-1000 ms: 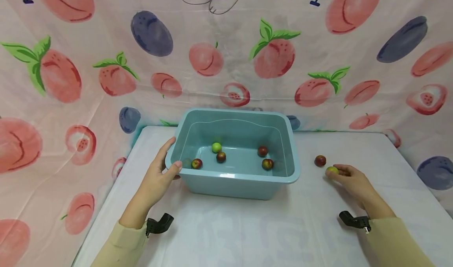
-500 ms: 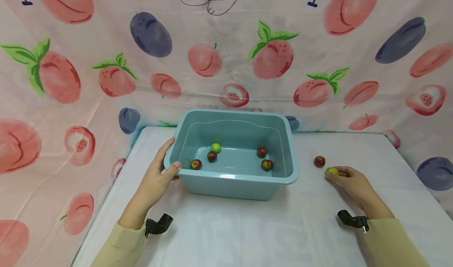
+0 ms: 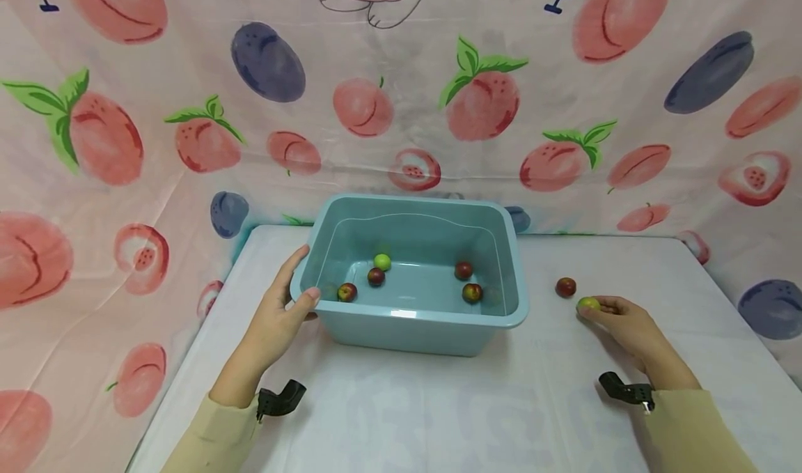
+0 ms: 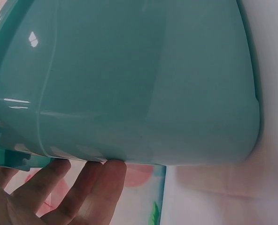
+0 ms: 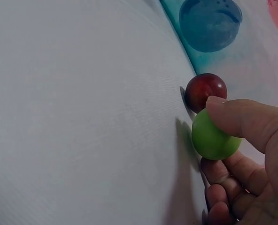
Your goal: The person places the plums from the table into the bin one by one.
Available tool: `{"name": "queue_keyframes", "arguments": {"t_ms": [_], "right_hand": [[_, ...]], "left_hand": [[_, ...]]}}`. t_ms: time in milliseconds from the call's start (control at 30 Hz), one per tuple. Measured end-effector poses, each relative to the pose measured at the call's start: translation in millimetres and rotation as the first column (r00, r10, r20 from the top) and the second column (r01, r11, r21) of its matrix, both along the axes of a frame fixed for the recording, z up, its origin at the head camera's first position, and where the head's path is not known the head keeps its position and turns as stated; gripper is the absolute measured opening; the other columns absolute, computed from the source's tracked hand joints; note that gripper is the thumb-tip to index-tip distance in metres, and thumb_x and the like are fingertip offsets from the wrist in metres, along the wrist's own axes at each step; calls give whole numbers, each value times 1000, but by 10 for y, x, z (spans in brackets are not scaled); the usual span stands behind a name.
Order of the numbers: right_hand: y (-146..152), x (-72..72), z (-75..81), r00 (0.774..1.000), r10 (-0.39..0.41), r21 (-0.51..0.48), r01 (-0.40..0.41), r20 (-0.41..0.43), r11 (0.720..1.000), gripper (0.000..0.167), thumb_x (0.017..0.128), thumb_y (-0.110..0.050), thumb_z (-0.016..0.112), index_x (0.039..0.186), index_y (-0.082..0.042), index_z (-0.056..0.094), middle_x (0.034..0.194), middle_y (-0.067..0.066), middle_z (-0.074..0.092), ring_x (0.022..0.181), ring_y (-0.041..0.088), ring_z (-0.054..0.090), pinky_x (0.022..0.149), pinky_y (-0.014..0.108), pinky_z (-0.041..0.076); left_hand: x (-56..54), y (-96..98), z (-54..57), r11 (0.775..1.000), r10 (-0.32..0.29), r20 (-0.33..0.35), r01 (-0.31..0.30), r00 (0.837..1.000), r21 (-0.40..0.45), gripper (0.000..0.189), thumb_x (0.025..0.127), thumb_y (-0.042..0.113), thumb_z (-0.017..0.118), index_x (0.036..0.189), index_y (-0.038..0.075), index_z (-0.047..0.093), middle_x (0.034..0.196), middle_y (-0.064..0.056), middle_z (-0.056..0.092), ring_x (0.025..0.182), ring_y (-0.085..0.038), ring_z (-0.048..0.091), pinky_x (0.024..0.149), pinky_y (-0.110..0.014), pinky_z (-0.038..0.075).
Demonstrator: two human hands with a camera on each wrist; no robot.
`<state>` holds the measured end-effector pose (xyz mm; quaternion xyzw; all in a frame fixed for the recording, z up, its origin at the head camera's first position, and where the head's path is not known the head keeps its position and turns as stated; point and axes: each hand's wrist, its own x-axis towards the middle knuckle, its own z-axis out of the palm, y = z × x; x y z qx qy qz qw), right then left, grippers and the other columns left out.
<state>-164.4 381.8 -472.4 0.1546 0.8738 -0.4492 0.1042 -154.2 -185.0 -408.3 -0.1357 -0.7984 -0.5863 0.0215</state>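
Note:
A light blue plastic tub (image 3: 410, 330) stands on the white-covered table. My left hand (image 3: 278, 316) grips its left rim, thumb over the front corner; in the left wrist view several fingers (image 4: 104, 192) press against the outer wall. To the right of the tub, my right hand (image 3: 626, 323) pinches a small round green fruit (image 5: 213, 138), plum-like, between thumb and fingers, low over the cloth. Just beyond it lies a dark red plum (image 3: 566, 287). Inside the tub are a green fruit (image 3: 382, 262) and several reddish plums, among them one (image 3: 376, 276) beside the green fruit.
Other plums rest on the tub floor: one (image 3: 347, 292) at the front left, two more (image 3: 464, 270) toward the right. A fruit-printed curtain (image 3: 376, 62) hangs behind the table. Each wrist carries a small black camera mount (image 3: 282, 398).
One dark plum in the tub has rolled a little to the left, closer to the green fruit. Both hands have kept their places and holds.

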Motion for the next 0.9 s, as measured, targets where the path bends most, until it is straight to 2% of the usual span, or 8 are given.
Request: {"name": "queue_keyframes", "arguments": {"t_ms": [233, 400, 567, 700, 767, 900], "right_hand": [[2, 7, 39, 1000, -2, -3, 3, 22, 1000, 90, 86, -62, 61, 143, 3, 37, 136, 27, 39, 128, 47, 28, 101, 67, 23], [20, -10, 107, 997, 54, -10, -54, 50, 998, 89, 86, -61, 60, 141, 5, 38, 144, 30, 31, 133, 50, 21, 102, 69, 18], [44, -39, 184, 994, 88, -11, -88, 68, 996, 87, 89, -59, 59, 141, 8, 37, 144, 32, 31, 129, 48, 29, 102, 64, 27], [23, -50, 260, 994, 103, -1, -103, 29, 995, 84, 91, -57, 57, 141, 7, 37, 138, 29, 38, 120, 42, 40, 94, 55, 38], [-13, -55, 316, 993, 117, -8, -117, -3, 993, 82, 91, -56, 57, 141, 6, 38, 138, 27, 40, 118, 40, 41, 92, 52, 39], [-111, -63, 451, 990, 131, -42, -133, -46, 990, 85, 91, -58, 56, 144, 5, 34, 141, 26, 36, 124, 43, 36, 97, 60, 34]], "left_hand": [[-1, -3, -1, 1000, -1, -4, 1, 1000, -2, 66, 99, 26, 55, 153, 38, 21, 154, -4, 25, 124, -38, 44, 77, -42, 55], [2, 0, 3, 1000, -11, -2, 11, 1000, 1, 66, 99, 27, 55, 153, 38, 21, 155, -3, 23, 125, -38, 44, 78, -44, 55], [-1, 6, 0, 1000, -13, -3, 13, 1000, 3, 66, 99, 27, 55, 154, 38, 21, 155, -3, 23, 125, -39, 44, 78, -44, 55], [-4, 8, -6, 1000, -13, -2, 13, 1000, 5, 66, 99, 26, 55, 154, 38, 20, 156, -3, 23, 125, -37, 44, 78, -45, 55], [-2, 6, -6, 1000, -9, -1, 9, 1000, 4, 66, 99, 27, 56, 153, 38, 21, 155, -2, 23, 125, -35, 44, 77, -45, 55], [-1, -1, -12, 1000, -7, -6, 7, 1000, 0, 66, 99, 27, 55, 153, 39, 21, 155, -2, 23, 125, -35, 44, 78, -44, 55]]}}
